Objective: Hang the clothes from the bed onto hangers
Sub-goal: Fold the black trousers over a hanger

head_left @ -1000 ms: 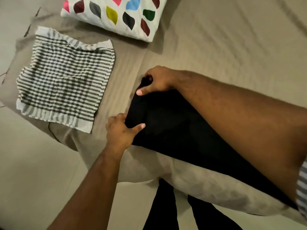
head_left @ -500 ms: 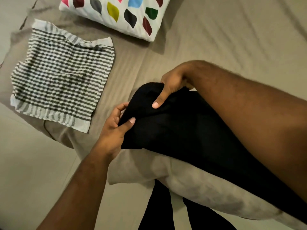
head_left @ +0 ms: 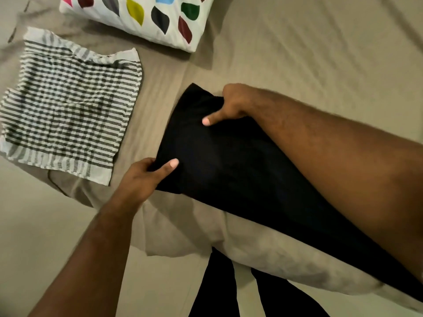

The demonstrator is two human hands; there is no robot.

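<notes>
As it lies, black garment slants; end upper-left.

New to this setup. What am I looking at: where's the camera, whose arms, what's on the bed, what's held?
No machine here: a person works with bare hands. The camera sits on their head, looking forward and down. The left hand and the right hand each grip an edge of a black garment, thumbs on top. It lies on a tan bed sheet. To its left a striped cloth lies spread flat; farther off is a white pillow with coloured leaf shapes. No hanger is in view.
</notes>
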